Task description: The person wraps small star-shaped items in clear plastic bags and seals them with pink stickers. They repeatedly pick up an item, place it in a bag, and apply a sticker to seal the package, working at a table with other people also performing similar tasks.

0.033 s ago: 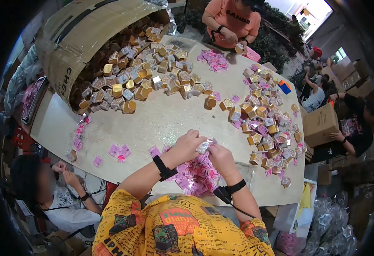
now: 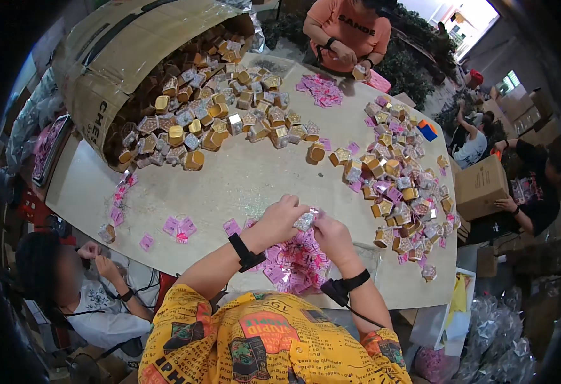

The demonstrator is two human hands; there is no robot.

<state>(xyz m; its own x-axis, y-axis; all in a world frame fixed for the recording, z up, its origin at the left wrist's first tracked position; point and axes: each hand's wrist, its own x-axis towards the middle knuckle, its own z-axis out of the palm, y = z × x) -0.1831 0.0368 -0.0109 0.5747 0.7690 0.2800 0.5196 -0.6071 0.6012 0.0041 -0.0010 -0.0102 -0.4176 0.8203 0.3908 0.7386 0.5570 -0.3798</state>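
My left hand (image 2: 282,221) is closed around a small silver glittery ornament (image 2: 305,220) in front of my chest. Close against the ornament's right side, my right hand (image 2: 334,239) has its fingers pinched together; what lies between them is too small to make out. Below both hands a heap of pink printed tags (image 2: 296,259) covers the near part of the table. A loose pink tag (image 2: 231,227) lies left of my left wrist.
A cardboard box (image 2: 95,83) on its side spills gold and silver ornaments (image 2: 213,121) across the far left. Tagged ornaments (image 2: 402,192) pile up at right, near an orange-and-blue object (image 2: 427,130). One co-worker (image 2: 347,32) stands opposite; another (image 2: 95,281) sits at left.
My right hand has shifted very slightly right and down beside the ornament. My left hand and the piles look the same.
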